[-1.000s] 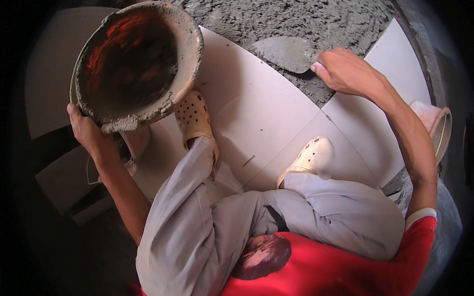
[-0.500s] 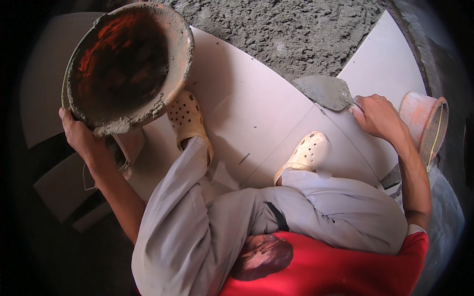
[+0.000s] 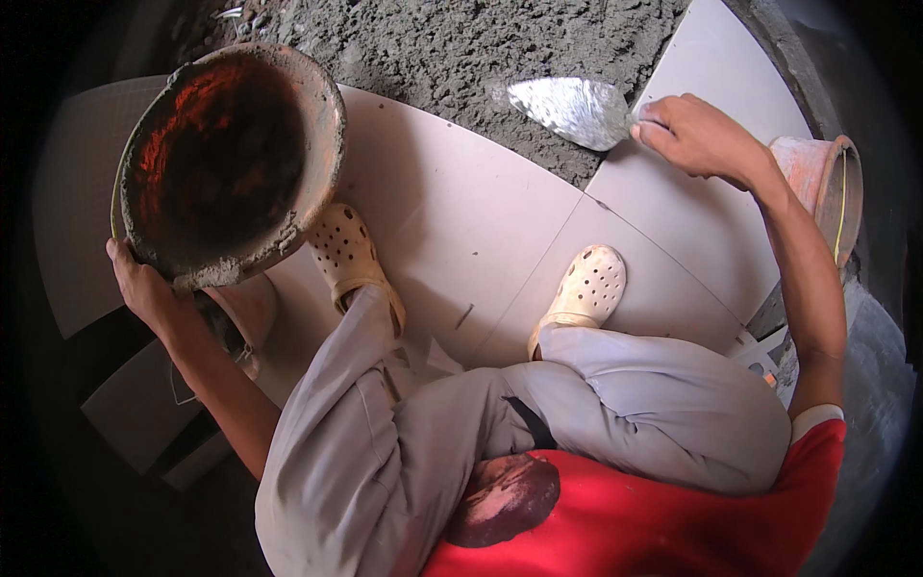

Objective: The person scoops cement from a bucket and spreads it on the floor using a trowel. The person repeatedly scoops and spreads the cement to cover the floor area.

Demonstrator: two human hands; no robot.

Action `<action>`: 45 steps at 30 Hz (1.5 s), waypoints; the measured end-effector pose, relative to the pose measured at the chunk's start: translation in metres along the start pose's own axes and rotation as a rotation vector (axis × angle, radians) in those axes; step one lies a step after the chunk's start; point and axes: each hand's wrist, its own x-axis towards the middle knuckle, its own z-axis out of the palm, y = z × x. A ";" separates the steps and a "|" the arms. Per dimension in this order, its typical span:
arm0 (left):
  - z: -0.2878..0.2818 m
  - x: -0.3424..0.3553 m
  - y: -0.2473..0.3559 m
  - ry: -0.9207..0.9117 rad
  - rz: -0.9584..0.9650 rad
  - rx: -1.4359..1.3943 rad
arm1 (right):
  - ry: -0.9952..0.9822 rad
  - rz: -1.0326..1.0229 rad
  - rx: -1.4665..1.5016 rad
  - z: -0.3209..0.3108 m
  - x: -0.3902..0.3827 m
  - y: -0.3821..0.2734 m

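Note:
My left hand (image 3: 146,286) grips the lower left rim of a mortar-crusted bucket (image 3: 325,144), tilted so its dark, reddish inside faces me. My right hand (image 3: 697,139) is closed round the handle of a trowel (image 3: 577,111). The trowel's shiny blade lies over the near edge of the rough grey mortar bed (image 3: 433,58), pointing left; whether it touches the mortar I cannot tell. Pale floor tiles (image 3: 461,202) border the mortar on its near side, and another tile (image 3: 726,67) lies along its right.
A second bucket (image 3: 803,178) lies on its side beyond my right forearm. Another reddish container (image 3: 248,308) is partly hidden under the raised bucket. Loose tiles (image 3: 82,212) lie at the left. My feet, in cream clogs (image 3: 588,284), stand on the tiles.
The trowel has moved up and left from the tile joint to over the mortar, its blade now bright. The held bucket has shifted slightly down and left in the view.

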 end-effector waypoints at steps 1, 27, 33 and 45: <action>-0.001 0.001 -0.001 -0.012 0.007 -0.015 | 0.084 -0.118 -0.098 0.008 -0.001 0.005; -0.007 0.020 -0.023 0.048 0.093 0.064 | 0.371 0.109 -0.282 -0.044 0.030 0.103; -0.008 0.025 -0.026 -0.013 0.043 -0.072 | 0.342 0.146 -0.183 -0.051 0.035 0.133; -0.015 0.038 -0.049 0.047 0.041 -0.118 | 1.236 -0.244 0.107 -0.136 0.005 0.059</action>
